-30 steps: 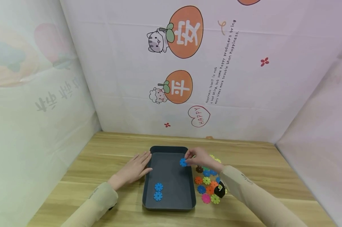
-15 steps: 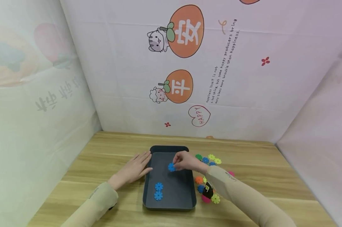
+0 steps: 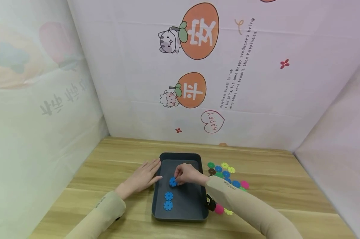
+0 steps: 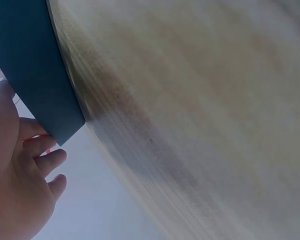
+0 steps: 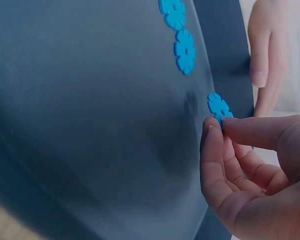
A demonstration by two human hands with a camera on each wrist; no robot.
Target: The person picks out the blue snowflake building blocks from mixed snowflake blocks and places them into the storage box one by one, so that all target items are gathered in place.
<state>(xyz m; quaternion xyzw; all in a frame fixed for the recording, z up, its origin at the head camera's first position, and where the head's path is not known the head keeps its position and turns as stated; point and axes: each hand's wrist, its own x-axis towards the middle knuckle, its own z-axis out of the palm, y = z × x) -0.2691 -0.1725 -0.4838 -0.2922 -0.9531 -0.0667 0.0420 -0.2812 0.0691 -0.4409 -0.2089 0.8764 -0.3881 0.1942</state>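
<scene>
My right hand (image 3: 188,174) pinches a blue notched plastic disc (image 5: 218,106) between thumb and index finger, just over the floor of the dark grey tray (image 3: 189,205). Two more blue discs lie flat in the tray's near left part, one (image 3: 169,196) behind the other (image 3: 168,205), their edges touching or nearly so. The held disc is a little beyond them. My left hand (image 3: 143,173) rests with straight fingers against the tray's left rim; the left wrist view shows that hand (image 4: 20,170) beside the tray's outer wall (image 4: 32,60).
Right of the tray, loose discs in several colours lie on the wooden table, such as a green one (image 3: 211,165), a brown one (image 3: 212,171) and a pink one (image 3: 219,209). My right sleeve (image 3: 242,202) covers part of them. A printed cloth (image 3: 144,109) hangs behind the table.
My right hand has carried the blue disc from the tray's right rim leftward and nearer, towards the two lying discs. The left hand has stayed at the rim. The head view has shifted slightly.
</scene>
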